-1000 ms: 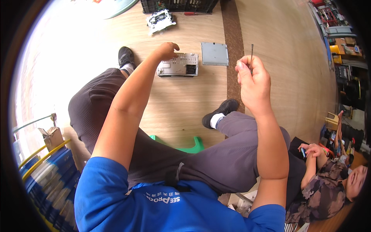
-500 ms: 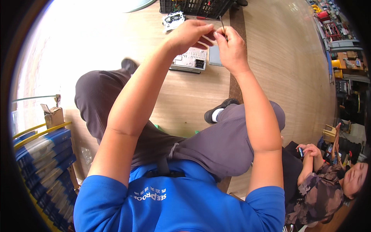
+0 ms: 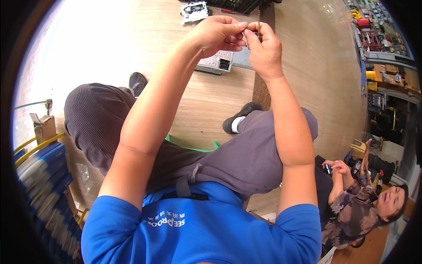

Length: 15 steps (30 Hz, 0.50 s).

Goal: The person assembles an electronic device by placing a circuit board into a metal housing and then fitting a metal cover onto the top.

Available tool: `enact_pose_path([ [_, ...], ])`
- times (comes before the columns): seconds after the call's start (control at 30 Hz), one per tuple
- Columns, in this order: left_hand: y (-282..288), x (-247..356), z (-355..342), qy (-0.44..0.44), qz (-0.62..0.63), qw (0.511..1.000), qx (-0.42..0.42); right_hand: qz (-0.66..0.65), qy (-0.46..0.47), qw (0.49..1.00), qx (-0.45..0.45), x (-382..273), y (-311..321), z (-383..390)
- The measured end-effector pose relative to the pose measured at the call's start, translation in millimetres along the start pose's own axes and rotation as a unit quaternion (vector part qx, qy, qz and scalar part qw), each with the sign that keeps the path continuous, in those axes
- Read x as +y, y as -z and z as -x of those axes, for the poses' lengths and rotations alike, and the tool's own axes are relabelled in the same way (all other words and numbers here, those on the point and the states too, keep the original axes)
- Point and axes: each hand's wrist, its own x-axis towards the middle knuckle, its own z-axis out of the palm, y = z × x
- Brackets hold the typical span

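My left hand (image 3: 220, 34) and my right hand (image 3: 267, 49) meet at the fingertips above the floor, out in front of my knees. Thumb and forefinger of the left are pinched together; whatever sits between them is too small to make out. A thin, rod-shaped tool (image 3: 259, 17) rises from the curled fingers of the right, its shaft pointing away from me. Below the hands lies a silver metal electronics unit (image 3: 218, 62), partly covered by the left hand. Beside it is a flat grey metal plate (image 3: 242, 58), half hidden by the fingers.
A white-and-black disc-drive-like mechanism (image 3: 194, 13) lies farther off, near a black plastic crate (image 3: 237, 5) and a red item (image 3: 227, 11). Something green (image 3: 189, 144) shows between my legs. Blue boxes (image 3: 50, 167) are stacked at left. A seated person (image 3: 356, 211) is at right, near cluttered shelves (image 3: 380, 35).
My left fingers have gone from loosely extended to a pinch against the right fingertips. The view has shifted slightly, and the tool in my right hand stands more upright.
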Motion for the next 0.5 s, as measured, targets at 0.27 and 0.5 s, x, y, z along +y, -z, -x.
enact_pose_path([
  [0.27,6.0,-7.4,-17.2,0.006,-0.003,1.0,0.0,0.09,0.056,0.993,0.043,8.6,-1.9,-7.7],
  [0.5,20.7,-8.1,-22.3,-0.021,-0.053,0.996,0.064,0.109,0.054,0.993,-0.001,20.7,-17.5,-17.3],
])
